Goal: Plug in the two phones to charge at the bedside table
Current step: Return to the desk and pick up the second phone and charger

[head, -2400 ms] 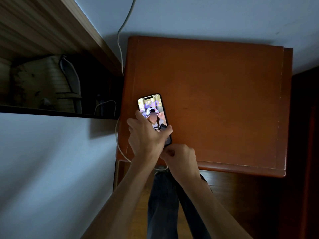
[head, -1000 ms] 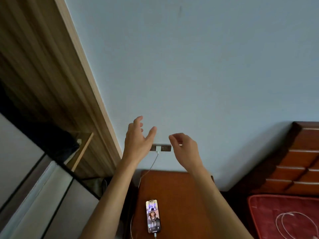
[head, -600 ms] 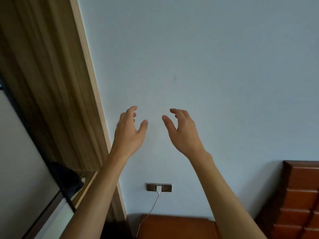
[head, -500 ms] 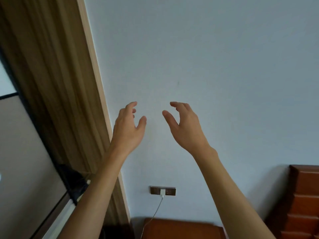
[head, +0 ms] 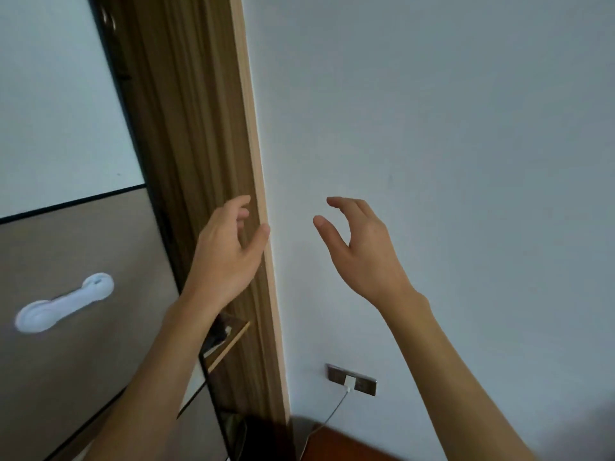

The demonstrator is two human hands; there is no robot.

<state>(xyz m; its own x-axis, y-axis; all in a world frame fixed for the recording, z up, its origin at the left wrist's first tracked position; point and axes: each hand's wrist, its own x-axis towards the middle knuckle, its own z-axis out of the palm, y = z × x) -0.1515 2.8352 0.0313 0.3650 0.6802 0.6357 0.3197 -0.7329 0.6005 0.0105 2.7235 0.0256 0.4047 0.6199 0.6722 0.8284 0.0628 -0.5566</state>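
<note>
My left hand (head: 229, 251) and my right hand (head: 362, 251) are raised in front of the pale wall, both empty with fingers spread and curled. Low on the wall a dark socket plate (head: 366, 384) holds a white charger plug (head: 349, 383). Its white cable (head: 331, 415) runs down to the back edge of the brown bedside table (head: 342, 445), of which only a corner shows at the bottom. No phone is in view.
A wooden wardrobe side panel (head: 206, 161) stands left of the wall. Further left is a sliding door with a white handle (head: 63, 302). A small shelf (head: 229, 341) sits in the gap behind my left forearm.
The view has swung up and to the left, away from the table. The lit phone, plugged in on the table earlier, has dropped out of sight. Both hands stay raised and empty.
</note>
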